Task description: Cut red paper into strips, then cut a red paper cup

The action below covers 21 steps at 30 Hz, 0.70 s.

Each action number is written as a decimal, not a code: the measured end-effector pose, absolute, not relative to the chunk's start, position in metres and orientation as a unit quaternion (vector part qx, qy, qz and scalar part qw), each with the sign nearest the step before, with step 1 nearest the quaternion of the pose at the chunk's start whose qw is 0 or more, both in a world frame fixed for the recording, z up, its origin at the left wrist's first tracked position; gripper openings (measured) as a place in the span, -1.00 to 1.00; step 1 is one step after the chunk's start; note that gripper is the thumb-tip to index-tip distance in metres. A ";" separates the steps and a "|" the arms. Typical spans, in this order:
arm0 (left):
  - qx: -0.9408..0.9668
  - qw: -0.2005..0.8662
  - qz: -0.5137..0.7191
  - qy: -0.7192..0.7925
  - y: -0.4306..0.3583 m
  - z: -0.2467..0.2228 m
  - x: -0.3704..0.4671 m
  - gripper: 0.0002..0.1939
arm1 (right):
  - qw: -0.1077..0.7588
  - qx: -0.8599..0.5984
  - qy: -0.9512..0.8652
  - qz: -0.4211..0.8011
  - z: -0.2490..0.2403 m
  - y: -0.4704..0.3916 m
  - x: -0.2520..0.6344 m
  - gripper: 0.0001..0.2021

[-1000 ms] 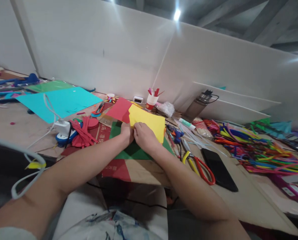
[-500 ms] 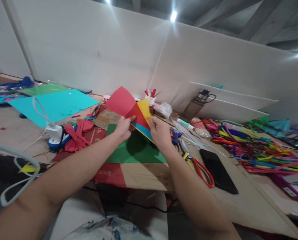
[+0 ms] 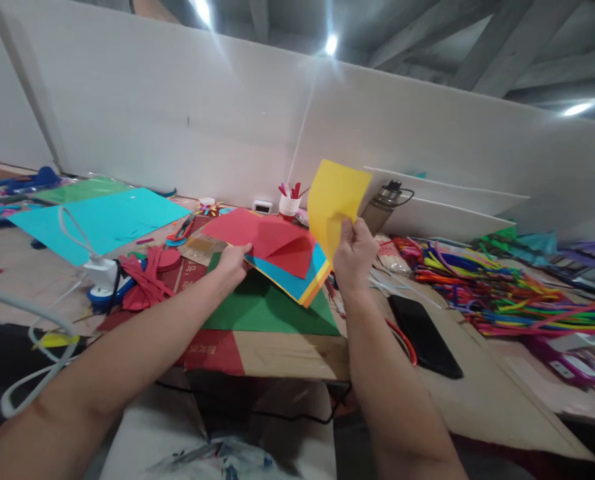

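One yellow sheet (image 3: 337, 190) pinched in right hand (image 3: 356, 259), projecting above grip, coloured sheets (image 3: 287, 250) pinched at near edge in left hand (image 3: 234, 265)

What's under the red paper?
Blue paper and a yellow edge peek out under the red paper. Lower down is a green sheet. The rest is covered, so I can't count the sheets.

White partitions (image 3: 147, 107) stand behind the worktable (image 3: 17, 283) beneath bright lights (image 3: 332, 45)

Around our stacked sheets (image 3: 287, 250), we have the cup (image 3: 288, 208) at twelve o'clock, bottle (image 3: 380, 209) at two, phone (image 3: 425, 337) at four.
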<state>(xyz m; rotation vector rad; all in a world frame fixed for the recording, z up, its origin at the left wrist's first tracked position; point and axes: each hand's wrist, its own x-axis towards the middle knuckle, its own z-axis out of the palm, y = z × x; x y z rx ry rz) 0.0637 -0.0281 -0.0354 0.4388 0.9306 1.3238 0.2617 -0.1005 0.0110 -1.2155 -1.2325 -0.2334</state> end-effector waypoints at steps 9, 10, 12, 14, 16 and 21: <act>0.280 0.628 0.519 0.507 -0.032 -0.039 0.062 -0.81 | 0.475 -0.596 -0.639 -0.106 0.003 -0.096 0.252 -0.63; 0.309 0.657 0.461 0.510 -0.033 -0.036 0.059 -0.85 | 0.456 -0.607 -0.643 -0.099 0.002 -0.095 0.252 -0.63; 0.390 0.713 0.290 0.505 -0.036 -0.030 0.052 -0.94 | 0.411 -0.633 -0.651 -0.072 0.000 -0.093 0.251 -0.66; 0.501 0.677 0.161 0.516 -0.038 -0.025 0.046 -0.75 | 0.364 -0.658 -0.658 -0.038 -0.003 -0.090 0.251 -0.69; 0.608 0.577 0.099 0.537 -0.039 -0.021 0.044 -0.62 | 0.335 -0.673 -0.660 -0.010 -0.005 -0.087 0.251 -0.72; 0.747 0.247 0.181 0.589 -0.016 -0.024 0.042 -0.69 | 0.447 -0.660 -0.604 -0.028 -0.004 -0.089 0.257 -0.71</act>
